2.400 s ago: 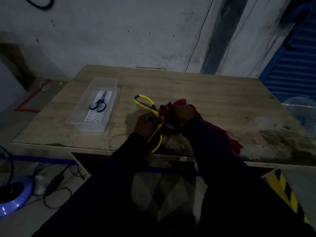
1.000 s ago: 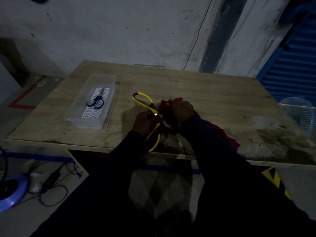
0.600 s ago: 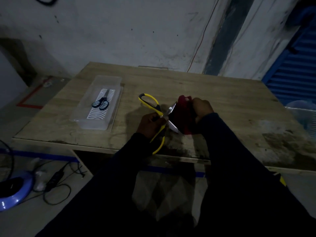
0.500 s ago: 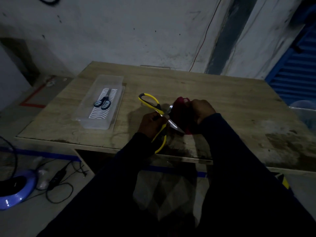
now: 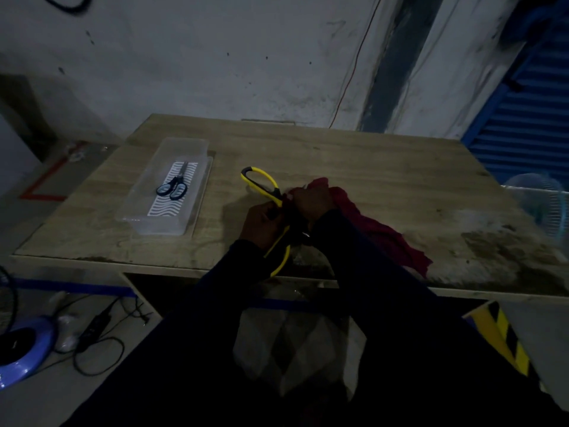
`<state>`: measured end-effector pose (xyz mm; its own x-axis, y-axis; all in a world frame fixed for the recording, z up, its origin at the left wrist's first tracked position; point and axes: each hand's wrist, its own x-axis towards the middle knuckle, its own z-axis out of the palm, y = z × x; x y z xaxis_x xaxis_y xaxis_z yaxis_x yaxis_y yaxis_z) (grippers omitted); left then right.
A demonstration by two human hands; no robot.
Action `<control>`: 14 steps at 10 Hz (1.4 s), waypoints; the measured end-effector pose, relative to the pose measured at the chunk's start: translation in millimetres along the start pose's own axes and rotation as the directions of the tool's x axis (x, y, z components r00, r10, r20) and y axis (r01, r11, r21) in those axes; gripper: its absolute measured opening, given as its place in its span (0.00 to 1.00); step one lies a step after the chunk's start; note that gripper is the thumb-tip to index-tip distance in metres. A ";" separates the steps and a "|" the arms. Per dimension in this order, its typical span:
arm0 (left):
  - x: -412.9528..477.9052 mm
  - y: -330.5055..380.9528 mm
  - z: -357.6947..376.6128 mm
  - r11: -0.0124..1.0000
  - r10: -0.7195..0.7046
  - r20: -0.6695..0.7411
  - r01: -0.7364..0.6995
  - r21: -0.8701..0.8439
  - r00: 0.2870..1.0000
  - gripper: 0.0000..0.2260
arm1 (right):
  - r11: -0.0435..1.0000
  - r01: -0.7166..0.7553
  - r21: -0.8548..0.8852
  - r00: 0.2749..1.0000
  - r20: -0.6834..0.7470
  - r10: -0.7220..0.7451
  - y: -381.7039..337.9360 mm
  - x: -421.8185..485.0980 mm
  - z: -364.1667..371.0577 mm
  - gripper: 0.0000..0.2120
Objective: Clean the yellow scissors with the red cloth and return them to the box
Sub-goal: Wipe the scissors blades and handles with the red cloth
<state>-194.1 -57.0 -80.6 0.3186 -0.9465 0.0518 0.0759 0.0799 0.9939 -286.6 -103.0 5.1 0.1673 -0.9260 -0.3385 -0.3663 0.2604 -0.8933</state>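
Note:
The yellow scissors [image 5: 261, 184] are held over the table's front middle, handles spread wide apart, one loop pointing up-left and the other down past the table edge. My left hand [image 5: 261, 224] grips them near the pivot. My right hand [image 5: 312, 201] presses the red cloth [image 5: 381, 234] around the blades, which are hidden under it. The rest of the cloth trails to the right across the table. The clear plastic box [image 5: 140, 218] lies at the left of the table.
Small blue-handled scissors [image 5: 173, 188] lie inside the box on a wavy-patterned liner. The wooden table [image 5: 369, 161] stands against a white wall. A fan [image 5: 542, 204] is at the right edge. Cables and a blue fan base [image 5: 23, 349] lie on the floor at the left.
Half a second ago the blades showed bare beside the bunched cloth. My right hand has since moved left and covered them with the cloth, which now spreads out to the right.

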 end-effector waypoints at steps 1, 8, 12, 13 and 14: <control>-1.3 2.3 -8.7 0.991 -0.001 -0.013 0.003 0.132 1.000 0.02 | 0.856 0.193 -0.480 0.981 0.065 -0.185 -6.9 -23.8 -1.1 0.12; -1.8 7.3 -6.3 0.997 -0.032 -0.004 0.033 0.073 0.999 0.03 | 0.828 0.170 -0.534 0.969 -0.062 -0.239 -4.4 -10.1 -6.5 0.18; -4.0 9.5 -4.6 0.997 -0.074 0.013 0.074 -0.017 0.997 0.04 | 0.860 0.223 -0.460 0.954 -0.076 -0.289 -15.9 10.0 -22.3 0.14; -6.9 9.8 -2.8 0.993 -0.100 0.017 0.101 -0.054 0.995 0.06 | 0.941 0.140 -0.309 0.966 -0.166 -0.198 -28.6 28.2 -47.6 0.17; -3.9 9.5 -0.4 0.979 -0.132 -0.059 0.121 -0.162 0.990 0.11 | 0.996 0.093 -0.017 0.967 -0.235 -0.094 -39.2 36.9 -68.2 0.19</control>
<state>-194.2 -52.4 -71.4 0.3609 -0.9287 -0.0854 0.2655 0.0145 0.9640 -328.5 -166.0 47.7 -0.0188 -0.9846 -0.1739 -0.3644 0.1687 -0.9158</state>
